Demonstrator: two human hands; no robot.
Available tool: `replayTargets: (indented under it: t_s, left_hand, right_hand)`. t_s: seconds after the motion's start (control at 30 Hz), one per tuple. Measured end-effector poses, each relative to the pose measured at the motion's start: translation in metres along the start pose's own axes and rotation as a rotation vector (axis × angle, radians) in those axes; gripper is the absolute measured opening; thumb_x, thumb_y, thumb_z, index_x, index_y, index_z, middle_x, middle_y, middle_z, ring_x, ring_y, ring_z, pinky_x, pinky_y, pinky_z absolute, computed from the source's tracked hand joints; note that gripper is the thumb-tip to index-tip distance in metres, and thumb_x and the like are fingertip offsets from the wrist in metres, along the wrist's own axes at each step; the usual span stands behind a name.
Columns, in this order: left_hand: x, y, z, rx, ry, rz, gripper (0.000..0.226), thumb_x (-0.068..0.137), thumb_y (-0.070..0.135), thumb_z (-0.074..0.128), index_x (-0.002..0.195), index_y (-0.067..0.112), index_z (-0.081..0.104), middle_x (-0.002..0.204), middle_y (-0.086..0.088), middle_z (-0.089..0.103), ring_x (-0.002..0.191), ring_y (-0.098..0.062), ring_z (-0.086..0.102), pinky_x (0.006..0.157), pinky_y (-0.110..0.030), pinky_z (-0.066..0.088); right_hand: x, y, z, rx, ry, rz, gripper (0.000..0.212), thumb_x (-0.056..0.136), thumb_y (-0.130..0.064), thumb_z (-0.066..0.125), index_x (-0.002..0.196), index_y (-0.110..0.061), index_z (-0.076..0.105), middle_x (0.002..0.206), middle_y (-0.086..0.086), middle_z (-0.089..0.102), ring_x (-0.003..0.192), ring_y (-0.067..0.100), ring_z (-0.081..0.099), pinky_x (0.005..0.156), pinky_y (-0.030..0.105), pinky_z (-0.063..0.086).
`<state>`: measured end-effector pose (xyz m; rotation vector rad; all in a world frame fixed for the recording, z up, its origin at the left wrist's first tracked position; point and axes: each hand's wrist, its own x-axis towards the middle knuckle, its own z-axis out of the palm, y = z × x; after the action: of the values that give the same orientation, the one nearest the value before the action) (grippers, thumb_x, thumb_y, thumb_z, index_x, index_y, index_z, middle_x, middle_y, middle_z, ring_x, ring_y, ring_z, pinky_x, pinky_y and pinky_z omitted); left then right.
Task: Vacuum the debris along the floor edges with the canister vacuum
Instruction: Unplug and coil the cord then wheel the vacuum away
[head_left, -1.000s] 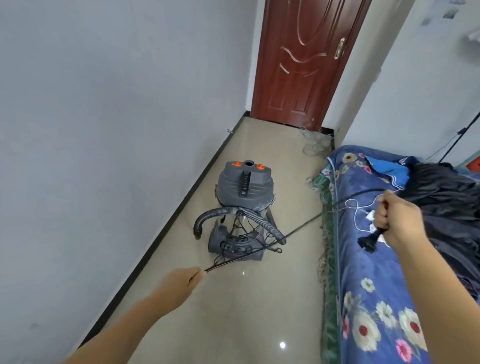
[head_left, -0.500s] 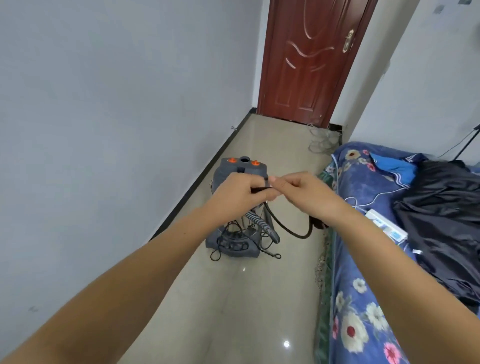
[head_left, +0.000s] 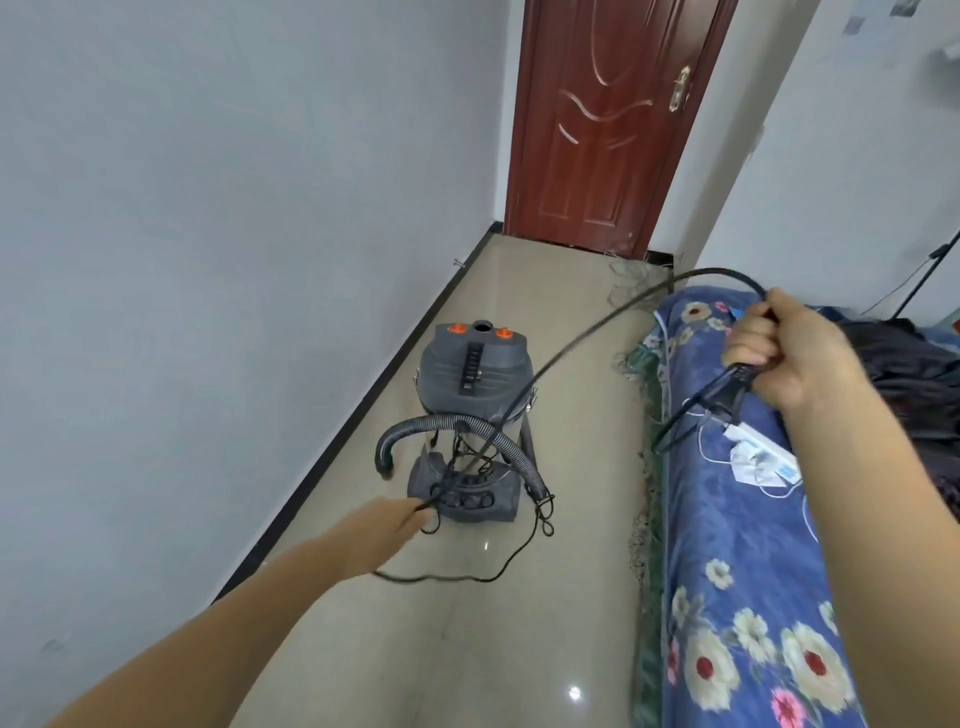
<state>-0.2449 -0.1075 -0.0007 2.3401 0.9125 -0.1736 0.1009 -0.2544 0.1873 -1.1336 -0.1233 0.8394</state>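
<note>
Canister vacuum (head_left: 475, 382) upright beside the bed (head_left: 737, 571), probably heavy, best pulled by its hose (head_left: 467, 423); limp power cord (head_left: 571, 343), right hand (head_left: 779, 353) fisted near the plug, left hand (head_left: 400, 519) pinching slack.

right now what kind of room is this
Most likely a bedroom at home: a bed with a flowered blue cover runs along the right, a red-brown wooden door closes the far end, and a canister vacuum stands on the glossy tile floor.
</note>
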Motion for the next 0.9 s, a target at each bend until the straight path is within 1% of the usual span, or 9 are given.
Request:
replayTargets:
  t_s: [0.1, 0.17, 0.23, 0.3, 0.37, 0.47, 0.6, 0.73, 0.9]
  left_hand:
    - [0.019, 0.061, -0.017, 0.401, -0.110, 0.262, 0.042, 0.102, 0.039, 0.026, 0.112, 0.012, 0.056, 0.095, -0.008, 0.059, 0.088, -0.027, 0.056, 0.073, -0.038, 0.040]
    - [0.028, 0.098, -0.031, 0.497, -0.049, 0.420, 0.039, 0.102, 0.041, 0.029, 0.109, 0.013, 0.056, 0.095, -0.007, 0.061, 0.078, -0.022, 0.051, 0.065, -0.036, 0.037]
    - [0.033, 0.122, -0.054, 0.405, 0.099, 0.452, 0.040, 0.100, 0.046, 0.034, 0.097, 0.015, 0.059, 0.081, -0.002, 0.060, 0.069, -0.016, 0.047, 0.062, -0.034, 0.041]
    - [0.040, 0.128, -0.078, 0.229, 0.225, 0.450, 0.035, 0.096, 0.046, 0.045, 0.088, 0.018, 0.064, 0.070, 0.003, 0.059, 0.063, -0.014, 0.052, 0.059, -0.033, 0.043]
    - [0.044, 0.126, -0.094, 0.089, 0.295, 0.440, 0.028, 0.089, 0.047, 0.058, 0.072, 0.025, 0.064, 0.064, 0.003, 0.061, 0.059, -0.013, 0.055, 0.055, -0.032, 0.041]
    - [0.051, 0.121, -0.094, -0.182, 0.317, 0.424, 0.045, 0.083, 0.048, 0.065, 0.055, 0.020, 0.042, 0.052, 0.003, 0.043, 0.051, -0.012, 0.040, 0.051, -0.029, 0.031]
    - [0.056, 0.093, -0.079, -0.410, 0.303, 0.364, 0.044, 0.092, 0.039, 0.056, 0.060, 0.017, 0.036, 0.057, 0.003, 0.033, 0.052, -0.009, 0.032, 0.053, -0.021, 0.029]
    - [0.061, 0.060, -0.047, -0.438, 0.265, 0.223, 0.040, 0.096, 0.038, 0.050, 0.062, 0.020, 0.040, 0.053, 0.012, 0.039, 0.048, -0.002, 0.039, 0.049, -0.015, 0.036]
    - [0.063, 0.076, -0.014, -0.504, 0.041, 0.165, 0.035, 0.102, 0.025, 0.038, 0.070, 0.014, 0.045, 0.061, -0.001, 0.040, 0.059, -0.018, 0.038, 0.069, -0.038, 0.038]
  right_hand:
    - [-0.004, 0.036, 0.048, -0.182, -0.052, -0.036, 0.035, 0.107, -0.027, 0.030, 0.074, -0.017, 0.038, 0.043, -0.003, 0.046, 0.030, 0.006, 0.039, 0.031, 0.015, 0.032]
    - [-0.014, 0.064, 0.076, -0.408, -0.185, -0.058, 0.029, 0.107, -0.022, 0.029, 0.086, -0.009, 0.044, 0.062, 0.010, 0.069, 0.045, 0.015, 0.065, 0.042, 0.021, 0.052]
    - [-0.024, 0.090, 0.088, -0.790, -0.348, -0.116, 0.022, 0.107, -0.021, 0.031, 0.096, -0.008, 0.046, 0.077, 0.016, 0.071, 0.057, 0.019, 0.069, 0.054, 0.022, 0.056]
    - [-0.030, 0.105, 0.085, -1.212, -0.439, -0.226, 0.027, 0.105, -0.024, 0.036, 0.084, -0.012, 0.046, 0.070, 0.004, 0.064, 0.055, 0.013, 0.064, 0.049, 0.011, 0.045]
    - [-0.031, 0.110, 0.080, -1.315, -0.497, -0.238, 0.033, 0.105, -0.026, 0.038, 0.074, -0.014, 0.043, 0.056, 0.000, 0.055, 0.039, 0.003, 0.050, 0.042, 0.015, 0.036]
    - [-0.025, 0.092, 0.065, -1.124, -0.552, -0.073, 0.035, 0.102, -0.028, 0.047, 0.070, -0.014, 0.052, 0.041, -0.009, 0.034, 0.033, 0.006, 0.026, 0.034, 0.018, 0.021]
    - [-0.016, 0.034, 0.027, -0.947, -0.506, -0.016, 0.024, 0.081, -0.035, 0.067, 0.067, -0.016, 0.068, 0.041, -0.011, 0.023, 0.034, 0.004, 0.016, 0.034, 0.012, 0.014]
    - [-0.003, 0.002, -0.013, -0.722, -0.212, -0.115, 0.030, 0.094, -0.031, 0.053, 0.073, -0.010, 0.052, 0.038, -0.013, 0.021, 0.032, 0.001, 0.013, 0.030, 0.013, 0.013]
    - [0.010, -0.024, -0.030, -0.101, 0.034, -0.115, 0.039, 0.107, -0.030, 0.030, 0.071, -0.017, 0.039, 0.040, -0.011, 0.013, 0.039, 0.010, 0.005, 0.032, 0.018, 0.015]
